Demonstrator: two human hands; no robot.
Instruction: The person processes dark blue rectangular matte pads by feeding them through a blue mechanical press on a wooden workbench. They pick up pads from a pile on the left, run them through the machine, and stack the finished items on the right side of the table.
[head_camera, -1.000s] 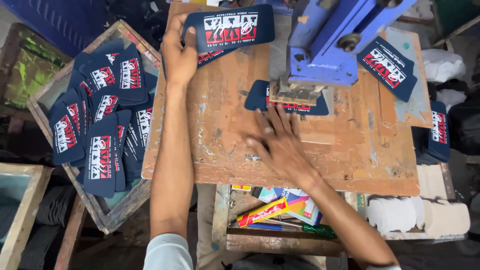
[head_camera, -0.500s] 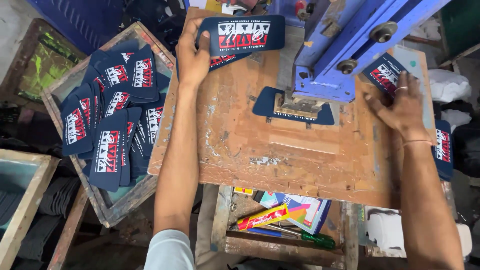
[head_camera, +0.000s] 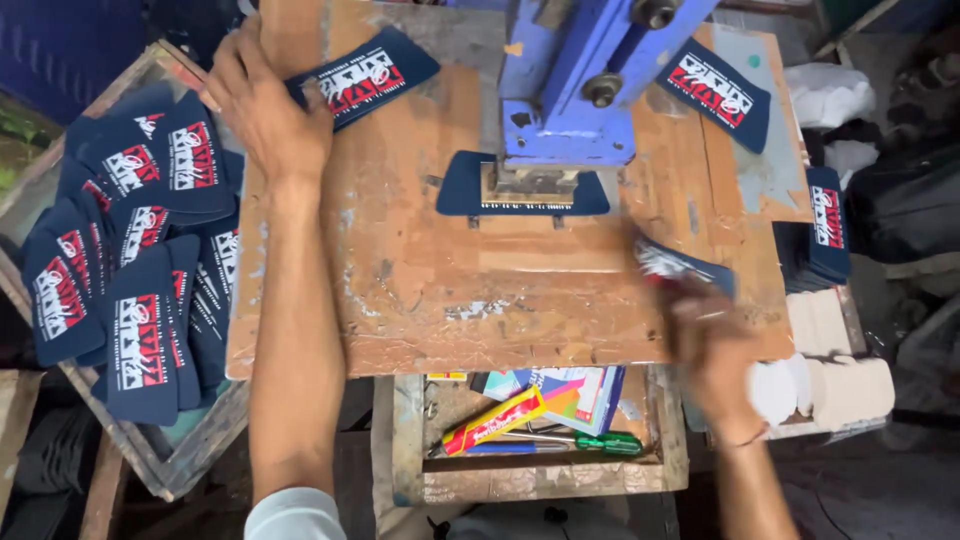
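Two hands handling printed navy patches at a blue press on a worn wooden table.

Head view: at upper left of the frame the left hand (head_camera: 262, 105) lies flat, fingers spread, pressing on a printed patch (head_camera: 365, 78) at the table's (head_camera: 420, 300) far edge. At lower right the right hand (head_camera: 715, 345), blurred, pinches the near end of another patch (head_camera: 680, 268) just above the board. In the upper centre a plain navy piece (head_camera: 460, 190) sits under the head of the blue press (head_camera: 570, 90). A tray of finished patches (head_camera: 130, 260) fills the left side; one more printed patch (head_camera: 715, 92) lies at upper right.
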